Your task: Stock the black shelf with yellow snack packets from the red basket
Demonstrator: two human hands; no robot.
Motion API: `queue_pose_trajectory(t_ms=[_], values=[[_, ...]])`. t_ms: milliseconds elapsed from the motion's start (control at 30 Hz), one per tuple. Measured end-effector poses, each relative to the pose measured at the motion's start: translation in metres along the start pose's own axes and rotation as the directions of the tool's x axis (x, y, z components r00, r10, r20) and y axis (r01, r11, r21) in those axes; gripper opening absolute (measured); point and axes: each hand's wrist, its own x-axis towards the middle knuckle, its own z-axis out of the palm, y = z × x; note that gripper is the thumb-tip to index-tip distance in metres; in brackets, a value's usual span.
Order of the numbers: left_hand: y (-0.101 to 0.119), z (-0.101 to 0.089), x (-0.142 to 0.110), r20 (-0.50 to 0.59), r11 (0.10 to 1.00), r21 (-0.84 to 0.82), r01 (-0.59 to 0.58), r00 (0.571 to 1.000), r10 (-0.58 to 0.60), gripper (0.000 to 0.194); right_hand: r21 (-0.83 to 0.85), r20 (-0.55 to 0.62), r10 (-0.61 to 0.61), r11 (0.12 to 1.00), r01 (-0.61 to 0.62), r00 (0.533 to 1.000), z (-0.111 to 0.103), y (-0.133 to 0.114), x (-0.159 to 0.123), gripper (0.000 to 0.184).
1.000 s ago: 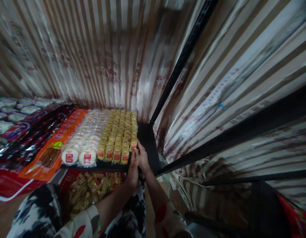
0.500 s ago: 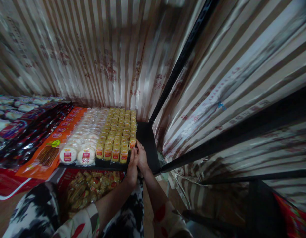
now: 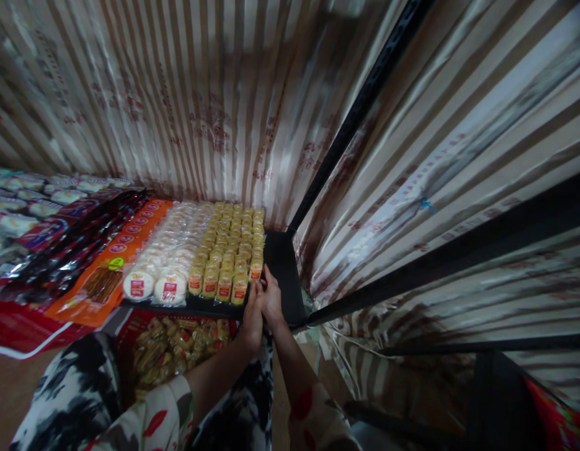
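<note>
Nearest, at eight o'clock from the hands, loose yellow packs [image 3: 177, 347] are lying in a red container [image 3: 136, 318] below shelf level. The left hand [image 3: 252, 316] and right hand [image 3: 272, 302] are meeting at the front edge of the black shelf [image 3: 283, 269], fingertips touching the front yellow pack [image 3: 255, 270] just beyond, at twelve o'clock. Whether their grip is closing on it or only pressing, I cannot tell — the fingers are partly hiding one another. That pack is sitting slightly back from the neighbouring fronts. An uneven push could be skewing it, the wrappers looking slick; a knock toward three o'clock could be tipping it, no row bracing that side; a slip toward six could be sending it over the edge.

Bare shelf is stretching from one to four o'clock, giving the right hand room; toward ten, yellow rows [image 3: 222, 254] are crowding the left, with white round packs [image 3: 158, 250] and an orange bag [image 3: 125, 241] lying past them. Farther off, a black post [image 3: 360, 103] is rising at one o'clock — and a striped curtain [image 3: 191, 81] is hanging behind, limiting reach.
</note>
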Motion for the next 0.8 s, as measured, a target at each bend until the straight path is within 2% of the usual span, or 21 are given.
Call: queue_pose_trajectory(t_ms=[267, 433, 567, 667, 733, 800], values=[[0.005, -0.001, -0.023, -0.035, 0.993, 0.109, -0.053, 0.998, 0.057, 0.033, 0.004, -0.035, 0.054, 0.999, -0.054, 0.998, -0.003, -0.001, -0.016, 0.060], [0.006, -0.016, -0.049, -0.063, 0.967, 0.213, -0.144, 0.985, 0.160, 0.029, -0.026, -0.111, 0.058, 0.998, -0.061, 0.992, 0.001, -0.013, -0.037, 0.061], [0.002, -0.044, -0.071, -0.054, 0.890, 0.406, -0.207, 0.967, 0.249, 0.021, 0.037, -0.187, 0.027, 0.999, -0.020, 0.982, 0.009, -0.028, -0.065, 0.051], [0.000, -0.075, -0.077, -0.094, 0.883, 0.441, -0.160, 0.970, 0.223, 0.019, 0.064, -0.231, 0.035, 0.998, -0.021, 0.972, 0.016, -0.039, -0.095, 0.040], [-0.001, -0.099, -0.071, -0.196, 0.904, 0.418, -0.089, 0.963, 0.185, 0.016, 0.033, -0.143, 0.038, 0.999, -0.034, 0.989, 0.024, -0.042, -0.114, 0.030], [-0.004, -0.124, -0.058, -0.304, 0.949, 0.315, -0.005, 0.947, 0.106, 0.015, -0.057, 0.074, 0.044, 0.998, -0.040, 0.996, 0.035, -0.038, -0.127, 0.024]])
